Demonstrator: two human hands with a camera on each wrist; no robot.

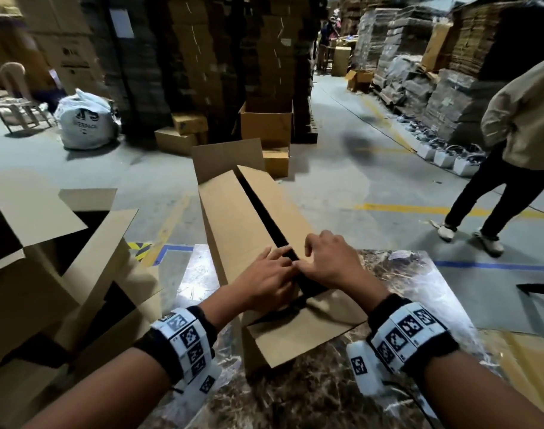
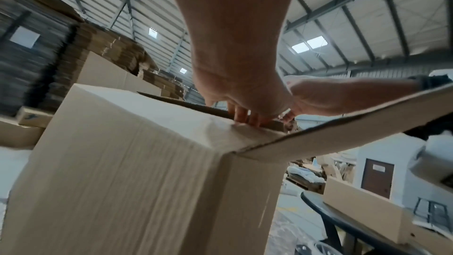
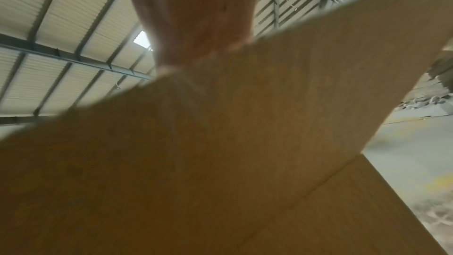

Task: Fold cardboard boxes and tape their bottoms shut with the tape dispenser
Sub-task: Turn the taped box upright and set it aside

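Note:
A long brown cardboard box (image 1: 233,218) lies lengthwise on the marble table (image 1: 397,274). Its two long flaps are folded in, with a dark gap left between them. The short end flaps stick out at the near end (image 1: 298,335) and the far end (image 1: 227,159). My left hand (image 1: 280,261) presses its fingers on the left flap beside the gap; the left wrist view shows the fingertips (image 2: 245,119) at the flap's edge. My right hand (image 1: 320,255) has curled fingers on the right flap (image 1: 283,205) and its thumb at the gap. Cardboard (image 3: 245,133) fills the right wrist view. No tape dispenser is in view.
Opened boxes (image 1: 63,243) crowd the left of the table. A person (image 1: 518,134) stands on the floor to the right. Tall cardboard stacks (image 1: 218,57), small boxes (image 1: 267,122), a white sack (image 1: 85,119) and a chair (image 1: 14,97) lie beyond.

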